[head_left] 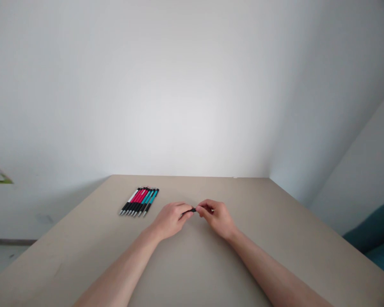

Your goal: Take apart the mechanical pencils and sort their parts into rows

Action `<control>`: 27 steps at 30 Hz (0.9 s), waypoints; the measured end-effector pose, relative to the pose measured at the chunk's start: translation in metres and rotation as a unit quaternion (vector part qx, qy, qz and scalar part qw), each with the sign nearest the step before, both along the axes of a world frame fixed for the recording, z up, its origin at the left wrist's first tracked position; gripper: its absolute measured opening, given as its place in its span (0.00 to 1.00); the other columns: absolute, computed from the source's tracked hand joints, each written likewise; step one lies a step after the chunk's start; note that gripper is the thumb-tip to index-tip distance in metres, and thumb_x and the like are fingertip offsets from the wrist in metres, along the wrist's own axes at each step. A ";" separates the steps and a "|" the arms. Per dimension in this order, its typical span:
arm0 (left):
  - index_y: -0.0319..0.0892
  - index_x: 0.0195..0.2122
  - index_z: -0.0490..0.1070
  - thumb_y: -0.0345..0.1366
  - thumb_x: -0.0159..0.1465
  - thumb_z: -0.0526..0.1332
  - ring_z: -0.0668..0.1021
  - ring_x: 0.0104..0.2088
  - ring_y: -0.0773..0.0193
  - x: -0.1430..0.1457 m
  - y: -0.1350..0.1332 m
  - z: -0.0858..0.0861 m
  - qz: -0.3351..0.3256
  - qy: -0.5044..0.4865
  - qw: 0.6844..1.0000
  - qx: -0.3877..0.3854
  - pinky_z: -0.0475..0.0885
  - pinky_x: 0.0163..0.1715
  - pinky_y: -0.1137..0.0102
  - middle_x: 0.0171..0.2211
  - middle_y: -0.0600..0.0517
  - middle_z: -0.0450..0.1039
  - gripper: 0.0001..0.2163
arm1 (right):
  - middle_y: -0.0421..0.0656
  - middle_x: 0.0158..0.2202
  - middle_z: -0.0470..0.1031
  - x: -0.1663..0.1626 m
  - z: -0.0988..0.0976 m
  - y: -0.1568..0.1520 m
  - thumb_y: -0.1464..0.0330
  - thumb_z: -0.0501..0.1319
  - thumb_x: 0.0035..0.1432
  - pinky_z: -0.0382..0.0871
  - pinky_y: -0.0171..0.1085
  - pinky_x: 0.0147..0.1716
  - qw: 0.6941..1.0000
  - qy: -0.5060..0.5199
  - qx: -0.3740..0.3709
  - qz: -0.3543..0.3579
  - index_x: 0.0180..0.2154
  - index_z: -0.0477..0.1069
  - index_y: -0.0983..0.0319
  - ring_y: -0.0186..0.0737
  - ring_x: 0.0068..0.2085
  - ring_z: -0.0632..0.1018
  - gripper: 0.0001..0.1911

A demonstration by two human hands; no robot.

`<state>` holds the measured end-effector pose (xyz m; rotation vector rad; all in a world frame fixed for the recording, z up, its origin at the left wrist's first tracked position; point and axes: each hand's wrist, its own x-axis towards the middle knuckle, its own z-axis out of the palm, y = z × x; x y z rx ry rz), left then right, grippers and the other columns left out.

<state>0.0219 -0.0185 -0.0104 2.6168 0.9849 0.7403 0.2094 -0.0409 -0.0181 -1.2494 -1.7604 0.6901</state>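
A bare white wall [192,85] fills most of the view, and against it stands a plain beige table [275,256], matt and uncluttered. Two bare forearms reach across it, and the hands meet over the middle of the top.

The left hand [170,219] and the right hand [218,217] are both pressed down to their fingertips on one small dark piece [193,209], pinched between them just above the table surface. It is too small from here to say what it is; it may be part of a pen.

Beyond the grip and off to the left-hand side lies one row of pens [140,201], packed side by side and touching, their tips pointing back towards the person. I count about seven: one white at the outer side, several red in the middle, two teal nearest the grip, all with black lower halves. They lie near the left hand but clear of it.

To the right of the grip the table runs bare to its edge, and the same holds on the near side under the forearms. The far edge meets the wall a little beyond the pens. Past the right edge, well away from the grip, a corner of teal seat [377,238] shows.
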 end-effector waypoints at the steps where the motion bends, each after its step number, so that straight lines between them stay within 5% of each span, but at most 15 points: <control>1: 0.45 0.40 0.72 0.36 0.66 0.50 0.74 0.36 0.64 0.000 0.000 0.000 -0.002 0.001 1.000 -0.003 0.66 0.38 0.73 0.36 0.52 0.74 0.11 | 0.41 0.24 0.73 0.000 -0.001 0.000 0.61 0.56 0.57 0.60 0.31 0.26 1.000 0.007 0.002 0.004 0.30 0.73 0.63 0.33 0.25 0.69 0.13; 7: 0.45 0.43 0.72 0.38 0.66 0.50 0.75 0.38 0.62 0.000 0.000 0.000 0.015 0.003 1.000 -0.025 0.66 0.39 0.72 0.38 0.51 0.75 0.12 | 0.38 0.22 0.68 0.007 -0.003 0.000 0.65 0.59 0.54 0.58 0.31 0.24 0.999 0.013 0.040 -0.016 0.33 0.73 0.62 0.32 0.24 0.65 0.08; 12: 0.41 0.33 0.71 0.35 0.66 0.49 0.74 0.32 0.62 -0.002 0.001 0.000 0.043 0.020 0.999 -0.008 0.65 0.33 0.72 0.29 0.50 0.73 0.12 | 0.38 0.23 0.66 0.011 0.000 -0.002 0.65 0.59 0.53 0.56 0.31 0.22 0.998 0.014 0.057 -0.035 0.34 0.72 0.62 0.32 0.23 0.62 0.08; 18: 0.44 0.44 0.70 0.37 0.67 0.48 0.75 0.37 0.65 -0.002 -0.001 0.003 0.018 -0.046 0.999 -0.023 0.66 0.38 0.73 0.38 0.52 0.75 0.12 | 0.37 0.22 0.64 0.012 0.000 -0.001 0.66 0.59 0.52 0.56 0.30 0.22 0.996 0.029 0.065 -0.048 0.33 0.70 0.62 0.30 0.22 0.61 0.07; 27: 0.42 0.37 0.74 0.39 0.67 0.48 0.75 0.34 0.65 0.001 -0.004 0.005 0.000 -0.070 0.997 -0.019 0.68 0.38 0.74 0.32 0.50 0.75 0.15 | 0.40 0.25 0.70 0.022 -0.001 0.008 0.66 0.57 0.51 0.59 0.32 0.26 0.989 0.036 0.057 -0.131 0.31 0.71 0.63 0.34 0.25 0.66 0.07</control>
